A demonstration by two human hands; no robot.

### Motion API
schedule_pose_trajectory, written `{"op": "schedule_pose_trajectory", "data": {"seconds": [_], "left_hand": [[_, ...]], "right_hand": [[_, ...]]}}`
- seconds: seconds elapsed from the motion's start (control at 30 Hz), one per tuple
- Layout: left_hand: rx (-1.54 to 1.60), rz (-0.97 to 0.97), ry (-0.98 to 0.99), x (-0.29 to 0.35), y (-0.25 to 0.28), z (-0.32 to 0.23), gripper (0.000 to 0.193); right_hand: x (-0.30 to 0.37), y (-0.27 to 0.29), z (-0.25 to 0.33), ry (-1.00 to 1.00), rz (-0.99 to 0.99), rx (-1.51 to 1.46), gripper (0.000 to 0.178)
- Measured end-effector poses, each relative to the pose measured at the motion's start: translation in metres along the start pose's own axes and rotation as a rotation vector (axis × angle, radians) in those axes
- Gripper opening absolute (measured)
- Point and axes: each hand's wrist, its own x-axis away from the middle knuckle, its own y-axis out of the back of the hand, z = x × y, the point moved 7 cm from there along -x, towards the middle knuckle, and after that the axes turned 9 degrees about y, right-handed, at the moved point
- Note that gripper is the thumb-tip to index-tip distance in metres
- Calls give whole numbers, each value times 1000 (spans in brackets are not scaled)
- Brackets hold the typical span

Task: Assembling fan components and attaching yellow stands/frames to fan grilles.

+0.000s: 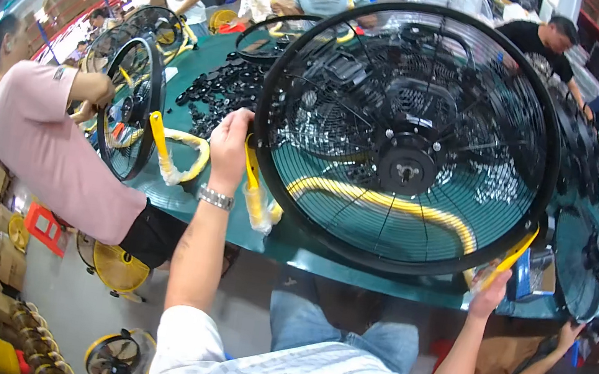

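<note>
A large round black fan (405, 166) stands upright in front of me, its wire guard facing me and a motor hub at its centre. My left hand (230, 149), a metal watch on its wrist, is closed at the fan's left rim, beside a flat yellow end of the tubular stand (251, 168). Clear plastic wraps part of that end. The stand's curved yellow tube shows through the guard wires. Low on the right, my right hand (489, 291) grips the stand's other flat yellow end, next to the rim. The fingertips of both hands are partly hidden.
Small black parts (225, 91) lie heaped on the green table (327, 262). At left, a person in pink (64, 129) handles another fan (129, 109). A small box (537, 273) and another round guard (578, 263) lie at right. Finished-looking fans (121, 269) stand on the floor.
</note>
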Motion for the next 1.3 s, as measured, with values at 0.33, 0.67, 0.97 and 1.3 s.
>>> {"op": "schedule_pose_trajectory", "data": {"seconds": [0.33, 0.67, 0.97, 1.3], "left_hand": [[-58, 173, 239, -9, 15, 7, 38], [-1042, -369, -639, -3, 20, 9, 37], [115, 25, 557, -25, 18, 17, 40], [-430, -188, -95, -9, 17, 5, 48]], "right_hand": [[4, -9, 15, 65, 50, 26, 35], [2, -13, 32, 80, 53, 3, 44], [2, -11, 34, 102, 94, 46, 49], [3, -13, 33, 113, 112, 18, 46]]}}
